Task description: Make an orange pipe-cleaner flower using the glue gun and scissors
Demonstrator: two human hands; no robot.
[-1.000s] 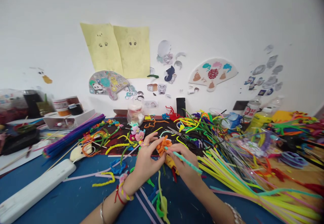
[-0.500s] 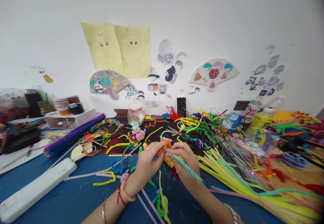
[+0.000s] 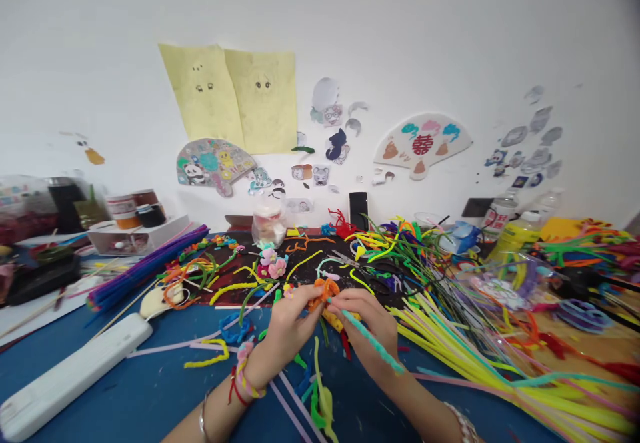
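Near the middle of the view, my left hand point(image 3: 291, 321) pinches a small orange pipe-cleaner piece point(image 3: 327, 291), bent into loops. My right hand point(image 3: 369, 328) is closed on a turquoise pipe cleaner point(image 3: 375, 344), whose long end slants down to the right across the fingers. Its near end meets the orange piece at my fingertips; whether the two are joined is hidden. A yellow-orange spotted item point(image 3: 336, 323) lies behind and below the hands, partly covered. Green and yellow-green pipe-cleaner pieces point(image 3: 323, 399) lie on the blue tabletop between my forearms.
Yellow pipe cleaners point(image 3: 450, 343) spread over the right side. A purple-blue bundle point(image 3: 145, 273) and a long white case point(image 3: 75, 376) lie left. Scissors point(image 3: 345, 257), fuzzy flowers point(image 3: 273, 263) and a lidded jar point(image 3: 269, 221) are beyond the hands. A phone point(image 3: 359, 211) leans on the wall.
The fingers have parted slightly, so more of the orange piece's loops shows. My right hand has shifted a little right and down, and the turquoise pipe cleaner's free end has moved with it.
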